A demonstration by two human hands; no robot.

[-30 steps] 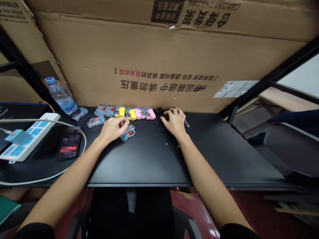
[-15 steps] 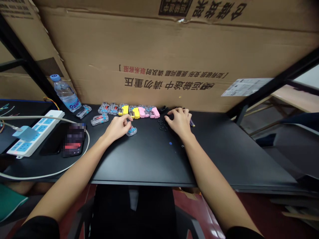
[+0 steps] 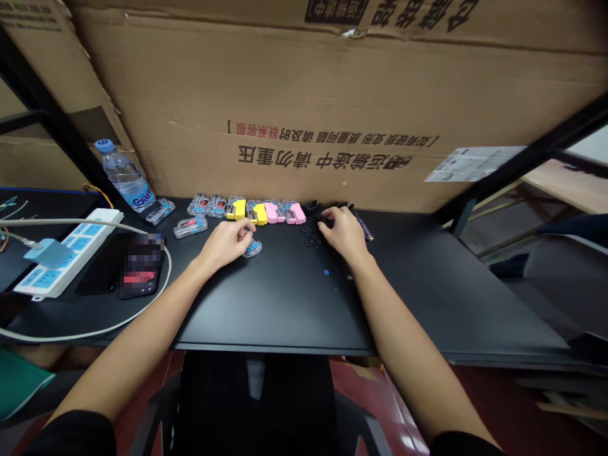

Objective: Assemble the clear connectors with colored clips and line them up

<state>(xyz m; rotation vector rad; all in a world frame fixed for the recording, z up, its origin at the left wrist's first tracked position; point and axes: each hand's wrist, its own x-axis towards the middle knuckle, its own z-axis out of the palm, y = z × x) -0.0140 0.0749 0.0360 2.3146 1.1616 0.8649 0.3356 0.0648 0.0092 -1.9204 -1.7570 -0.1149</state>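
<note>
My left hand [image 3: 228, 241] rests on the black table with its fingers curled on a clear and blue plastic piece [image 3: 253, 248]. Farther right, my right hand [image 3: 342, 232] has its fingers bent down over dark parts near the cardboard; what they hold, if anything, is too small to name. Small black rings [image 3: 311, 239] lie just left of it. Behind the hands is a row of clear plastic units, some with yellow covers [image 3: 259, 214] and others with pink covers [image 3: 297, 213]. A purple pen-like item [image 3: 365, 229] lies beside my right hand.
A large cardboard sheet [image 3: 294, 82] stands along the back. At the left are a water bottle [image 3: 126, 177], a white power strip [image 3: 88, 237], a looped white cable and dark phones [image 3: 142, 269]. A small blue disc [image 3: 326, 272] lies on the table.
My right hand has closed its fingers somewhat over the dark parts and shifted slightly right. My left hand stays nearly in place.
</note>
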